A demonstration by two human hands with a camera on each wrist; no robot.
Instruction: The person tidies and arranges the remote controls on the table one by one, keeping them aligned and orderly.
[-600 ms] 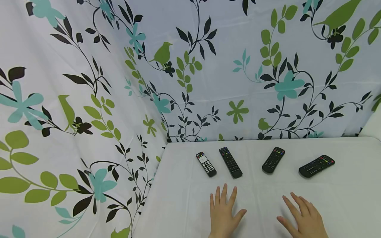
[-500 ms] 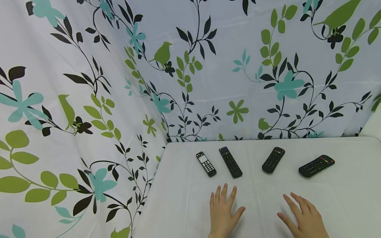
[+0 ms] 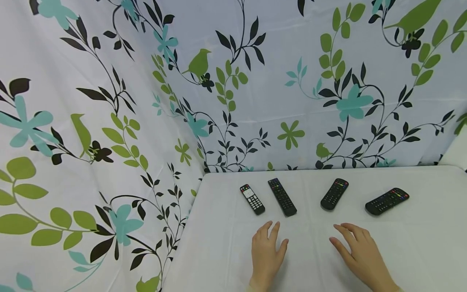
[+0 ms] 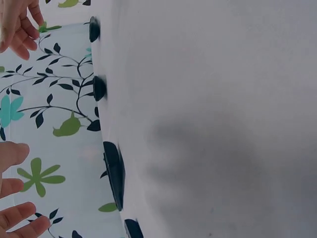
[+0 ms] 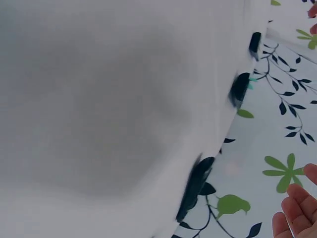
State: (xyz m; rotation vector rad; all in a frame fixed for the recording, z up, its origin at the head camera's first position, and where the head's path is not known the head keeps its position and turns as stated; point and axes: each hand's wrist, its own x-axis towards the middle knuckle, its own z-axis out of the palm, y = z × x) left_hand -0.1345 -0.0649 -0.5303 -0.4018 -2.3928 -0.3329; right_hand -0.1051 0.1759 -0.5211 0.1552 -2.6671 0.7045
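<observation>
Two black remote controls lie at the left of the white table: a short remote with a pale panel (image 3: pixel 252 199) and a long slim remote (image 3: pixel 282 197). Farther right are a third remote (image 3: pixel 334 194) and a wider, slanted remote (image 3: pixel 387 201). My left hand (image 3: pixel 265 253), fingers loosely bent, hovers just in front of the two left remotes. My right hand (image 3: pixel 359 253) hangs over the table in front of the third remote, fingers relaxed. Neither hand holds anything. Fingers of the left hand (image 4: pixel 19 213) and of the right hand (image 5: pixel 299 210) show at the edges of their wrist views.
The white table (image 3: pixel 306 231) ends at the back against a curtain (image 3: pixel 292 81) printed with leaves, birds and flowers. Another stretch of patterned curtain (image 3: pixel 65 162) hangs along the left side. A pale shape (image 3: pixel 456 150) stands at the far right corner.
Both hands have lifted and drawn their fingers in. The left hand has shifted slightly left, the right hand forward and left. The remotes stay where they were; the view has tilted slightly.
</observation>
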